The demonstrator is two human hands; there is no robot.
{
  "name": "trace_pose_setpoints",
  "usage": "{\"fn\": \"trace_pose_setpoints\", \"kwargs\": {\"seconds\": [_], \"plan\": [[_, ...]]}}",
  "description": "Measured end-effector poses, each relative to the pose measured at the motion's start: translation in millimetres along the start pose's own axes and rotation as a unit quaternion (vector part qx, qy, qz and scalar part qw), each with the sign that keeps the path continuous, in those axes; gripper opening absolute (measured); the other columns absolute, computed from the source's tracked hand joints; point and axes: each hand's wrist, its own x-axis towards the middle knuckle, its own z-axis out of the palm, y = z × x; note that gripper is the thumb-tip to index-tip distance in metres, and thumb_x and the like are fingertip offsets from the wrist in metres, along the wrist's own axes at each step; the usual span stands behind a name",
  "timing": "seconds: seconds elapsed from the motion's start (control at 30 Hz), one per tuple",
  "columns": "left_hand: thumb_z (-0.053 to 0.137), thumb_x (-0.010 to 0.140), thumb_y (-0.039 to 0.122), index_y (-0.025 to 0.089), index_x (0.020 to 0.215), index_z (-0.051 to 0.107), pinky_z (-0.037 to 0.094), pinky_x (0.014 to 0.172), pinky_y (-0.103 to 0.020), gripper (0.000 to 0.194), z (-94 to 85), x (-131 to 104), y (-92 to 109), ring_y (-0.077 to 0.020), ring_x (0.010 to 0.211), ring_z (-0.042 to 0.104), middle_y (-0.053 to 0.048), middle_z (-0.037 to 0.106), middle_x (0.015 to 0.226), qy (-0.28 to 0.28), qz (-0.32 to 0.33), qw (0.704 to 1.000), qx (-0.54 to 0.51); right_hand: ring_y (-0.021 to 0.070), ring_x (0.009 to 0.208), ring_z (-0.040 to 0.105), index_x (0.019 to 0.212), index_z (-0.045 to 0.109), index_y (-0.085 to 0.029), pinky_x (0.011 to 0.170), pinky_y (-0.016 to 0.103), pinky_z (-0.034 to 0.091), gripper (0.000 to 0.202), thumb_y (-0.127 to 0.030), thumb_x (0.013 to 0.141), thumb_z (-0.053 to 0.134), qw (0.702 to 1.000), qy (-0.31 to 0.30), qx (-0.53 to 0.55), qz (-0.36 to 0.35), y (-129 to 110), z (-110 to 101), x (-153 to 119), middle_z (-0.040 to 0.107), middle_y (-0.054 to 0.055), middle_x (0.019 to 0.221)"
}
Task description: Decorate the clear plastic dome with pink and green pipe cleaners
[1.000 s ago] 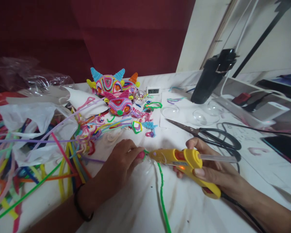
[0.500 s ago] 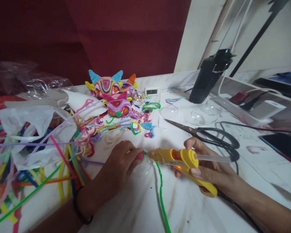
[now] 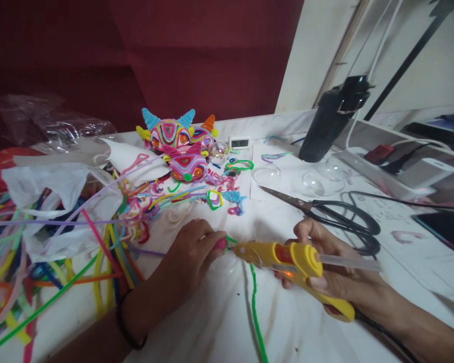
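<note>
My left hand is closed around a small piece with a pink part showing past the fingertips; something clear and shiny seems to sit beneath it, though the fingers cover most of it. From that piece a green pipe cleaner trails down the table toward me. In my right hand is a yellow hot glue gun, its small orange light lit and a clear glue stick jutting out of its back. The gun's nozzle is right beside the pink part and the green strand; whether it touches cannot be made out.
Black-handled scissors lie beyond my right hand, near clear plastic domes. Loose pipe cleaners and a white plastic bag crowd the left. Colourful horned heads, a small clock and a black bottle stand behind.
The glue gun has swung slightly, its back end now lower and farther right, with the nozzle still by the pink part. My left hand keeps its hold. The whole view has shifted a little.
</note>
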Motion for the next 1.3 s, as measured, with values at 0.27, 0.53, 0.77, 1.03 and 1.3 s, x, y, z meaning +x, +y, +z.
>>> {"fn": "trace_pose_setpoints", "kwargs": {"seconds": [0.27, 0.53, 0.77, 1.03, 1.3], "plan": [[0.043, 0.097, 0.020, 0.011, 0.112, 0.059, 0.043, 0.073, -0.033, 0.023, -1.1, 0.9, 0.8, -0.0189, 0.084, 0.049, -0.007, 0.053, 0.092, 0.007, 0.007, 1.000, 0.000, 0.0198, 0.079, 0.067, 0.095, 0.045, -0.031, 0.069, 0.031, 0.050, 0.035, -0.029, 0.075, 0.074, 1.000, -0.024, -0.001, -0.007, 2.0, -4.9, -0.9, 0.061, -0.003, 0.084], [0.045, 0.096, 0.017, 0.010, 0.110, 0.060, 0.042, 0.073, -0.033, 0.022, -0.3, 1.5, 0.9, -0.0188, 0.081, 0.049, -0.007, 0.053, 0.089, 0.010, 0.009, 1.000, -0.002, 0.0196, 0.079, 0.068, 0.097, 0.042, -0.031, 0.072, 0.032, 0.051, 0.034, -0.027, 0.080, 0.071, 1.000, -0.016, -0.005, -0.021, 1.7, -4.6, 0.7, 0.066, -0.002, 0.084], [0.044, 0.096, 0.018, 0.011, 0.109, 0.060, 0.042, 0.073, -0.033, 0.022, -0.5, 1.5, 0.6, -0.0194, 0.082, 0.048, -0.006, 0.052, 0.089, 0.007, 0.013, 1.000, 0.004, 0.0194, 0.080, 0.067, 0.098, 0.040, -0.030, 0.063, 0.026, 0.049, 0.033, -0.029, 0.082, 0.069, 1.000, -0.008, -0.016, -0.021, 4.0, -4.3, 4.0, 0.067, -0.001, 0.087], [0.045, 0.096, 0.017, 0.011, 0.112, 0.059, 0.042, 0.072, -0.033, 0.022, 0.5, 0.3, -0.2, -0.0188, 0.082, 0.048, -0.006, 0.051, 0.089, 0.010, 0.012, 1.000, 0.001, 0.0180, 0.082, 0.066, 0.095, 0.043, -0.029, 0.072, 0.030, 0.049, 0.032, -0.026, 0.080, 0.071, 1.000, -0.019, 0.008, -0.016, 1.9, -2.3, 2.4, 0.064, -0.002, 0.087], [0.045, 0.096, 0.018, 0.010, 0.111, 0.059, 0.042, 0.072, -0.034, 0.022, -0.3, 1.6, 0.9, -0.0194, 0.082, 0.048, -0.007, 0.052, 0.090, 0.005, 0.009, 1.000, 0.003, 0.0165, 0.077, 0.063, 0.093, 0.044, -0.030, 0.067, 0.029, 0.049, 0.036, -0.029, 0.075, 0.075, 0.999, -0.033, 0.022, -0.005, -0.4, 0.1, -1.2, 0.058, -0.004, 0.082]]}}
